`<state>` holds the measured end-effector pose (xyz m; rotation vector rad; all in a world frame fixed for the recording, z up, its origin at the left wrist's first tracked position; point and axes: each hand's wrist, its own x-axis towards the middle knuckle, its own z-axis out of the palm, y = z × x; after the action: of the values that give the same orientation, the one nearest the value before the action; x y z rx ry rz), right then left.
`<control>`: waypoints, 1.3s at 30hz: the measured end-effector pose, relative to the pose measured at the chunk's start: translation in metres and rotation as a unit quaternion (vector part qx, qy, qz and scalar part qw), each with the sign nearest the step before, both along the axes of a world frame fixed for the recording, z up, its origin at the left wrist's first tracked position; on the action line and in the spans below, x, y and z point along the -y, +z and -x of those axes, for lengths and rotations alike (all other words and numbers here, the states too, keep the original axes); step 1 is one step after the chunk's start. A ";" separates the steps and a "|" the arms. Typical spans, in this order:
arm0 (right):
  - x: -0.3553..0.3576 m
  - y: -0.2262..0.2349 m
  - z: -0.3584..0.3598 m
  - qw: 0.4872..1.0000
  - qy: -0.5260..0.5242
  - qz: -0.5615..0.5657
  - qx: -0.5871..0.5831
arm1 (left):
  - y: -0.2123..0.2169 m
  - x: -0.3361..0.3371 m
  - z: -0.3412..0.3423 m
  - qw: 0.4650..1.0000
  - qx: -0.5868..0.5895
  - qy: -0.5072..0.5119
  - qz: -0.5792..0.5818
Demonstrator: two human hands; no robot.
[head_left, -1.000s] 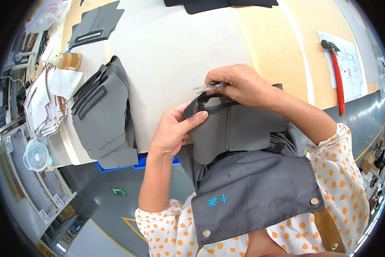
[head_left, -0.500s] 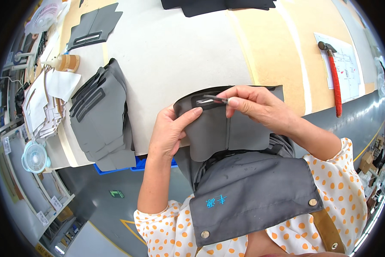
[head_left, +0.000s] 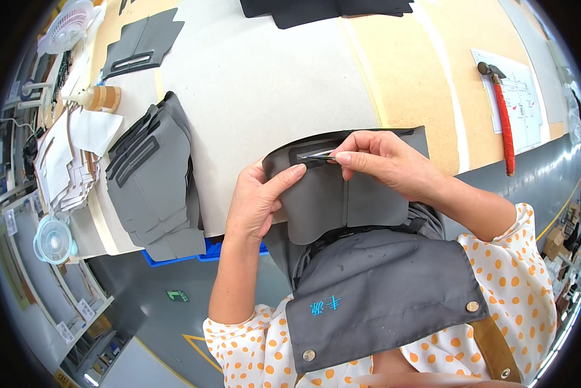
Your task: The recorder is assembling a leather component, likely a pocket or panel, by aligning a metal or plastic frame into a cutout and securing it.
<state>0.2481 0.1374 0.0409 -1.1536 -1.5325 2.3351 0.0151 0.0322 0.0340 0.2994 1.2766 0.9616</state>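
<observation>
My left hand (head_left: pixel 258 200) pinches the left edge of a grey leather-like panel (head_left: pixel 316 207), its thumb lying on the front face near a dark-framed slot (head_left: pixel 297 155). The panel rests against the table's near edge, with a seam running down its middle. Above the slot, my right hand (head_left: pixel 381 161) closes thumb and forefinger on a slim, dark, pointed piece with a shiny edge (head_left: pixel 317 157). Whether this is a tool or a strip I cannot tell. Its tip reaches to the slot, and my right fingers partly cover the frame.
Overlapping grey panels (head_left: pixel 151 174) lie at left beside white paper pieces (head_left: pixel 67 158) and a glue bottle (head_left: pixel 96 97). Another slotted panel (head_left: pixel 142 42) is farther back. A red-handled hammer (head_left: pixel 505 123) rests on a printed sheet (head_left: pixel 526 97) at right. Blue bins (head_left: pixel 167 257) sit below the table edge.
The slim piece in my right fingers has tilted and now lies flatter, its tip over the slot. My right hand has shifted slightly left; my left hand keeps its hold.
</observation>
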 end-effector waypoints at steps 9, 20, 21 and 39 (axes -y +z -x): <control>-0.002 0.005 0.001 0.999 0.019 0.000 0.031 | 0.003 -0.001 -0.004 1.000 0.019 0.008 -0.014; -0.004 0.009 0.006 0.999 0.015 0.021 0.033 | 0.003 -0.001 -0.007 1.000 0.017 0.018 -0.014; -0.004 0.011 0.007 0.999 0.015 0.025 0.035 | 0.005 -0.002 -0.008 0.999 0.018 0.027 -0.012; 0.006 0.000 0.006 1.000 -0.021 0.008 0.002 | 0.000 0.003 -0.010 1.000 0.016 0.024 -0.008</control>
<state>0.2418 0.1316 0.0404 -1.1840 -1.4780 2.3235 0.0249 0.0295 0.0339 0.2661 1.2520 1.0145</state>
